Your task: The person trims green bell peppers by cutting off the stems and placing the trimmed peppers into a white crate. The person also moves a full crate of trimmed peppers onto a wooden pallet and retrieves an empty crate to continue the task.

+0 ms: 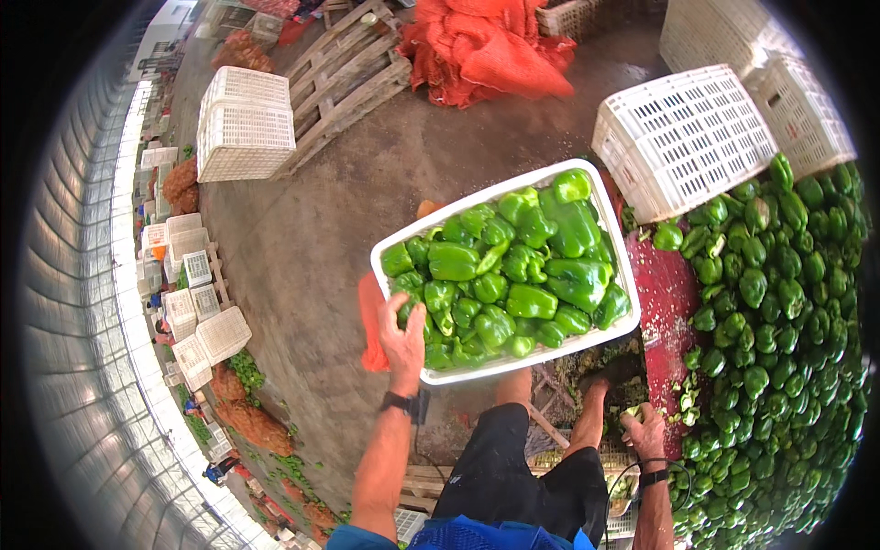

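Observation:
A white plastic crate (622,254) full of green bell peppers (529,302) stands in front of me, tilted in the picture. My left hand (403,337) reaches over its near left corner, thumb and fingers apart at the peppers; whether it grips one cannot be told. At the lower right, my right hand (645,432) is closed on a pale green piece of pepper (631,414), beside the edge of a red surface (663,323) strewn with bits. To the right of that hand spreads a large heap of green bell peppers (756,344).
An upturned-looking white crate (687,137) stands beyond the heap, with more crates behind it. Red mesh sacks (481,55) lie at the top, near a wooden pallet (344,82) and stacked white crates (246,127). Beneath my legs are crates and slats.

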`<control>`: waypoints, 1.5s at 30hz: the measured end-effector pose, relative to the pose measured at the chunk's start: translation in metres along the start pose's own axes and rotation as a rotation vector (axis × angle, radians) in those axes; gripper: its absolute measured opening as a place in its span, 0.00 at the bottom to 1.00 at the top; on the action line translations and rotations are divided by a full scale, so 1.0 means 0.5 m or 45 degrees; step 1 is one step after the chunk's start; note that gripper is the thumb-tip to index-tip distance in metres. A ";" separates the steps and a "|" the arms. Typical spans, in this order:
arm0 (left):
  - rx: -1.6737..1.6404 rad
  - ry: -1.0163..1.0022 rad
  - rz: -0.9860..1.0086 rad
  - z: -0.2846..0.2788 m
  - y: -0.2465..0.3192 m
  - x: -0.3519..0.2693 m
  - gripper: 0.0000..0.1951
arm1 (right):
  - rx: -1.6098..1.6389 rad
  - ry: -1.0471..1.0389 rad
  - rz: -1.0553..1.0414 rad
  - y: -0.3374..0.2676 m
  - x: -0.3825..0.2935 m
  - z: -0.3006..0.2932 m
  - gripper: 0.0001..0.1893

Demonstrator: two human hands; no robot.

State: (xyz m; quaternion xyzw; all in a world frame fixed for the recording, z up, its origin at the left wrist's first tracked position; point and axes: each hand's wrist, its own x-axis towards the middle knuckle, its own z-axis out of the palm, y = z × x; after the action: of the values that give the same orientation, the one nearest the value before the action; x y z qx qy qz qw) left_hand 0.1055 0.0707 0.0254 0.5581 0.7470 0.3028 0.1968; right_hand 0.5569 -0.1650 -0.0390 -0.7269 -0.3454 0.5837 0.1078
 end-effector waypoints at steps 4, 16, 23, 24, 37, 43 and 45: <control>0.090 -0.018 0.304 0.030 -0.025 0.171 0.19 | -0.177 -0.106 -0.075 -0.003 0.026 0.041 0.10; 0.340 -0.554 0.663 0.080 -0.126 0.238 0.24 | -0.256 -0.032 -0.145 -0.044 0.032 0.084 0.05; 0.493 -0.631 0.758 0.121 -0.159 0.256 0.24 | -0.279 0.029 -0.330 -0.073 0.054 0.114 0.07; 0.524 -0.617 0.761 0.126 -0.158 0.264 0.24 | -0.446 0.070 -0.508 -0.075 0.053 0.118 0.06; 0.295 -0.537 0.622 0.098 -0.128 0.273 0.04 | -0.790 0.163 -0.797 -0.089 0.065 0.080 0.09; 0.284 -0.553 0.680 0.121 -0.151 0.249 0.05 | -0.396 0.210 -0.301 -0.055 0.041 0.082 0.16; 0.374 -0.617 0.630 0.093 -0.136 0.261 0.06 | -0.136 0.229 0.164 -0.033 0.011 0.074 0.23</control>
State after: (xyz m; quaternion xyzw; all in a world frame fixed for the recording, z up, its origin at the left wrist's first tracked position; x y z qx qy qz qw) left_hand 0.0473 0.1929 -0.0489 0.7996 0.5567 0.0899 0.2066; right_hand 0.5171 -0.1585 -0.0452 -0.8017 -0.3177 0.5025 0.0619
